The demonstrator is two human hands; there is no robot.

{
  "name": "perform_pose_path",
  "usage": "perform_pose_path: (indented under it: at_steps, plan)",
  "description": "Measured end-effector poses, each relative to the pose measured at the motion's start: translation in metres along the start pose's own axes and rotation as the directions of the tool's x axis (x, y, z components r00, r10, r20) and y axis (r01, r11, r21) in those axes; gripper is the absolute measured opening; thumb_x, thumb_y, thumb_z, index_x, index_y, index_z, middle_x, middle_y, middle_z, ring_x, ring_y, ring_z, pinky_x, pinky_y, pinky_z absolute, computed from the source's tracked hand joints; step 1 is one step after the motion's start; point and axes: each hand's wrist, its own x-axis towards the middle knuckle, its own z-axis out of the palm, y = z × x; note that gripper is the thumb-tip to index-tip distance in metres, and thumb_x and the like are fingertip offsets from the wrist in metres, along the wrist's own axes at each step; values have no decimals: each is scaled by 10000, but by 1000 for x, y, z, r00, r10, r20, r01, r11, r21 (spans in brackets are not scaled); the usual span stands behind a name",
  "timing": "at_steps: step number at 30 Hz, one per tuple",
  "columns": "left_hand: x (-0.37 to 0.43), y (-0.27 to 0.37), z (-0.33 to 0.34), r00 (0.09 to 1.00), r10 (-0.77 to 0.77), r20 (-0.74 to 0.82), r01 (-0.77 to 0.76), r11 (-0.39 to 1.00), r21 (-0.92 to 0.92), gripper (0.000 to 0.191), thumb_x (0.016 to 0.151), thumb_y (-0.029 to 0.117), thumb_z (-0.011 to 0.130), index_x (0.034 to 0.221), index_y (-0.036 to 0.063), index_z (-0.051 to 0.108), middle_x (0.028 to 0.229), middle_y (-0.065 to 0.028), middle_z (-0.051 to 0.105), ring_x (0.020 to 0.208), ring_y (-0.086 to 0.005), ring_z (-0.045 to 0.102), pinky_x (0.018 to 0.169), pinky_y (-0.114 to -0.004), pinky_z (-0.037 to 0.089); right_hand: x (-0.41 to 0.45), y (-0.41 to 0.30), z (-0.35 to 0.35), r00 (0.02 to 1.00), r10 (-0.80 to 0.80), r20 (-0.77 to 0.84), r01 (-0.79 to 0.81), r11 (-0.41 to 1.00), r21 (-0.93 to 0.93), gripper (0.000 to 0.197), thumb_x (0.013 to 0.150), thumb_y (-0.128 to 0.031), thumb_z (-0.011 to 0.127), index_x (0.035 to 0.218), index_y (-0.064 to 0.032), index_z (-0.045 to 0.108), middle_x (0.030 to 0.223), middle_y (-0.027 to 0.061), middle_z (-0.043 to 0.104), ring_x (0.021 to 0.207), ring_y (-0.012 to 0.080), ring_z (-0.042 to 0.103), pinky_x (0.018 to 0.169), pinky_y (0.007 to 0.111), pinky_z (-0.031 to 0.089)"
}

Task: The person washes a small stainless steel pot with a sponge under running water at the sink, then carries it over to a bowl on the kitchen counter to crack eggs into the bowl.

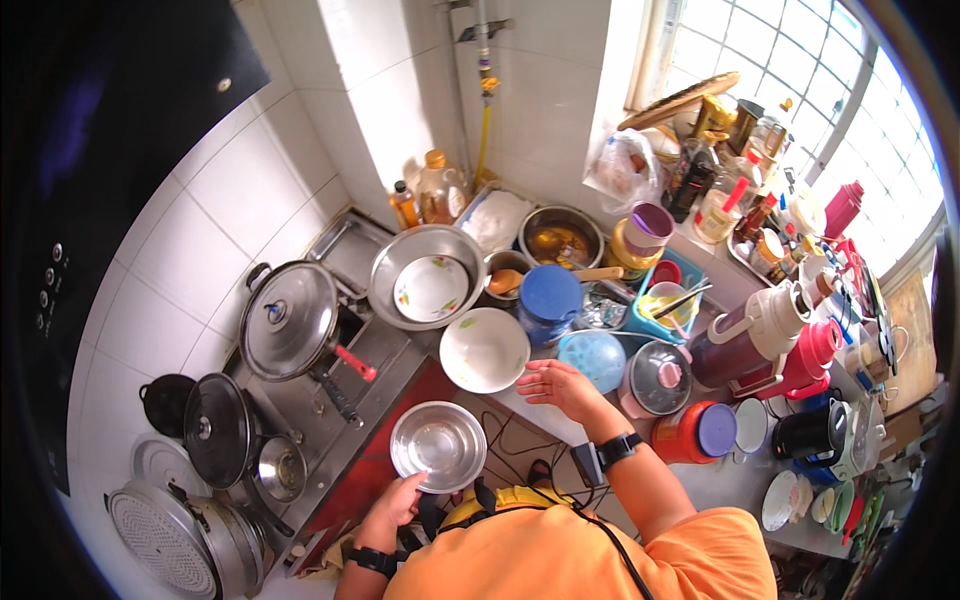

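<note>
My left hand grips the rim of a stainless steel bowl, thumb over the edge; the bowl is in front of my body. My right hand, fingers apart, holds nothing at the right side of a white bowl with green leaf marks; whether the fingertips touch its rim I cannot tell. Behind it, a large metal basin contains a white floral dish. A jar with a blue lid and a light blue bowl are near my right hand.
On the left, a lidded wok and several pans rest on a steel stove. A glass-lidded pot, a red jar with a purple lid and thermos flasks crowd the right counter. Cables hang below the counter edge.
</note>
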Motion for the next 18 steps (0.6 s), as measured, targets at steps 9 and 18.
perform_pose_path:
  at_steps: [9,18]
  plan:
    - [22,80,134,987,104,119,-121,982,144,336,933,227,388,1156,5,508,954,-197,653,518,-110,523,471,-216,433,-9,-83,-162,578,-736,-353,104,495,-863,202,807,-83,544,994,-24,595,857,117,652,729,226,639,629,337,488]
    - [24,160,117,980,201,-9,-196,961,196,265,912,269,483,1002,40,582,813,-40,629,573,-109,507,463,-242,375,62,-155,-155,527,-838,140,-27,-181,-983,453,692,5,532,1135,-85,558,1209,142,514,1107,327,488,908,415,418]
